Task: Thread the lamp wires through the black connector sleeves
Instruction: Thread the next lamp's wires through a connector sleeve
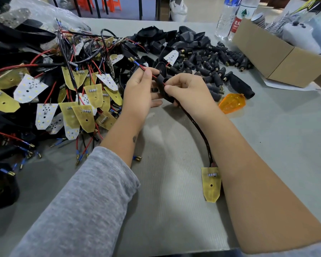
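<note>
Lying left of both hands, a heap of wired lamp boards point(44, 86) covers the table point(174, 182). The left hand point(139, 93) pinches a red wire point(146, 70); just right, the right hand point(189, 89) grips the black sleeve point(162, 86) around it. Loose connector sleeves point(211, 64) lie beyond, an orange lens point(232, 102) right.
</note>
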The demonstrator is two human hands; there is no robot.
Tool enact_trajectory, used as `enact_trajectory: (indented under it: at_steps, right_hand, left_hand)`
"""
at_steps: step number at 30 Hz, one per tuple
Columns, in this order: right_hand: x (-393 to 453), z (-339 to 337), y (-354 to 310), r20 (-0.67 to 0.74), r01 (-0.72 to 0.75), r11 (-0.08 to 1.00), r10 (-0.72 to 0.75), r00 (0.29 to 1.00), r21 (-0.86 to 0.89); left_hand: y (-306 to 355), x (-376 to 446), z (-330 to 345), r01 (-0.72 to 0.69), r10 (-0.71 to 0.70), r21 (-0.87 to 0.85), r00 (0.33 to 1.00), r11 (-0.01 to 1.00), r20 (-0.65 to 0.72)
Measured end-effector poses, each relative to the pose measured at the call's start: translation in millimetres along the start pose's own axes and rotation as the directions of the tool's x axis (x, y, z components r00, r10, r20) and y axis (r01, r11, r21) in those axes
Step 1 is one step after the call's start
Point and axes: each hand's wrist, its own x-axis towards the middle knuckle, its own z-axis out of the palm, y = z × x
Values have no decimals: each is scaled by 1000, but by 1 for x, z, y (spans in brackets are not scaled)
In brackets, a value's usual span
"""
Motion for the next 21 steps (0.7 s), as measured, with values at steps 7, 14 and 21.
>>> enact_trajectory:
  at_steps: [7,14,21]
  right_hand:
    - [-1,-11,-1,142,-13,998,22,990,-64]
    - [-3,-14,-4,217,-108,989,128,968,-104]
    - [-4,-25,-5,352,-143,981,180,918,-130]
  left_hand:
    - [2,-1,-2,27,-34,-75,995,997,-91]
    - [6,-4,-2,-12,-3,-106,990,994,-143]
    - [5,-2,-3,-40,20,-93,978,995,-208]
